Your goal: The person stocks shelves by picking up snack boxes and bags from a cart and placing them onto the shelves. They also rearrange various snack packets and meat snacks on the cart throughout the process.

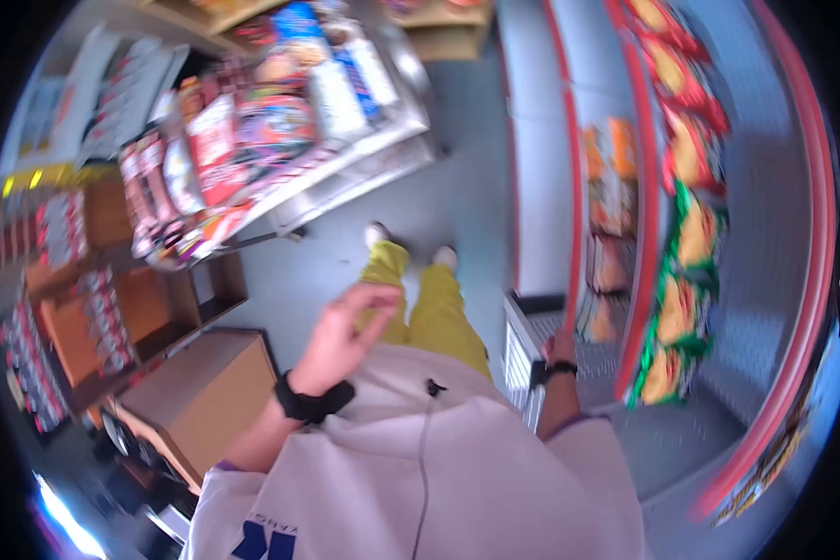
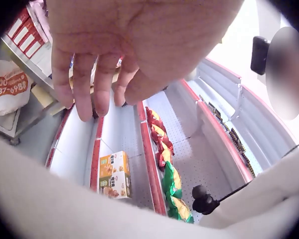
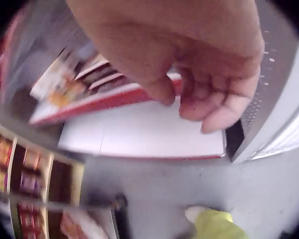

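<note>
My left hand (image 1: 345, 336) is held in front of my body, holding nothing; in the left wrist view its fingers (image 2: 92, 87) hang loosely bent above the shelves. Low at my right side, beside the shelf unit, is my right hand (image 1: 560, 350). The right wrist view shows the right hand (image 3: 189, 74) with loosely curled fingers and nothing in them. Nearby on the shelves stand orange and white boxes (image 2: 114, 175), with a row of red bags (image 1: 691, 149) and green bags (image 1: 681, 308) on the level beside them.
A metal cart (image 1: 345, 173) piled with packaged snacks stands ahead on the left. Wooden shelves and a brown cabinet (image 1: 201, 397) are at my left. Red-edged shelving runs along my right, with grey floor (image 1: 471, 149) between. A plastic bag (image 2: 10, 89) sits on the cart.
</note>
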Demonstrator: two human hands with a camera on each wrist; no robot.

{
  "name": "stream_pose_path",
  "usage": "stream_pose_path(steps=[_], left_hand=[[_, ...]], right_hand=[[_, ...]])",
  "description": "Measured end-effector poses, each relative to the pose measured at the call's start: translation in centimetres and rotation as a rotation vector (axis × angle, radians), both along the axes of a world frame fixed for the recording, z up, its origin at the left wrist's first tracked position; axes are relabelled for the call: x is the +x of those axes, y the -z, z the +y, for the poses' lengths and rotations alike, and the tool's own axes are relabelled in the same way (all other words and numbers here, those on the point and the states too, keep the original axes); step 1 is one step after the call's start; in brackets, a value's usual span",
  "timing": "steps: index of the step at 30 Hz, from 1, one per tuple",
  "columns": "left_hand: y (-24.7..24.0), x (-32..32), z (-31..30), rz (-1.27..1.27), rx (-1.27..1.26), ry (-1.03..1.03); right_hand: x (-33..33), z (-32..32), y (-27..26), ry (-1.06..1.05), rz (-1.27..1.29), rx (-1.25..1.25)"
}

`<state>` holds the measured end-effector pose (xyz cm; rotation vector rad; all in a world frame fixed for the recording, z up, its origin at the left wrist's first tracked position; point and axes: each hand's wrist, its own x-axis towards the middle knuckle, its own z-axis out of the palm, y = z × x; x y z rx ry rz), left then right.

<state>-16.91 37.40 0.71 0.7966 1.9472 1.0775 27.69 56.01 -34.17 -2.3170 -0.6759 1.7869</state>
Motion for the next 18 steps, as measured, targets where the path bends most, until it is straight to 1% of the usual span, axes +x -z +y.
stream_pose_path(steps=[1,2,3,4,6,8,10,12,14,16,18], left_hand=[[-0.6,-0.5,-0.1,0.002,-0.041,-0.004],[-1.1,-1.0,-0.5,0.049,-0.043,-0.071],[-1.4,-1.4,-0.8,0.032,-0.034,-0.077],[-1.6,-2.1,-1.3,0.006,-0.022,-0.072],[-1.9,-3.3,-2.7,0.016,-0.004,-0.139],[-2.0,-4.7,-4.0,0.012,0.029,-0.180],[-1.9,-6.1,-5.7,0.011,0.024,-0.272],[-1.5,-7.6,-7.6,0.028,0.037,-0.319],[-1.0,-9.2,-9.6,0.042,0.044,-0.362],[-0.5,-10.8,-11.5,0.016,0.037,-0.449],[-0.8,-12.4,-13.2,-0.016,0.022,-0.507]], right_hand=[[-3.0,0.0,0.4,-0.118,0.020,-0.063],[-8.5,0.5,-4.4,-0.691,0.037,-0.006],[-12.3,0.2,-6.2,-0.702,0.102,-0.022],[-16.0,1.0,-7.9,-0.904,0.196,0.004],[-22.9,3.0,-9.9,-1.030,0.366,0.223],[-31.6,5.2,-14.0,-1.116,0.366,0.468],[-40.6,7.0,-18.3,-1.120,0.496,0.656],[-49.7,7.7,-22.8,-1.172,0.655,0.716],[-58.1,7.6,-26.0,-1.395,0.676,0.938],[-65.9,6.5,-28.9,-1.637,0.690,0.944],[-73.3,5.9,-28.0,-1.819,0.739,1.013]])
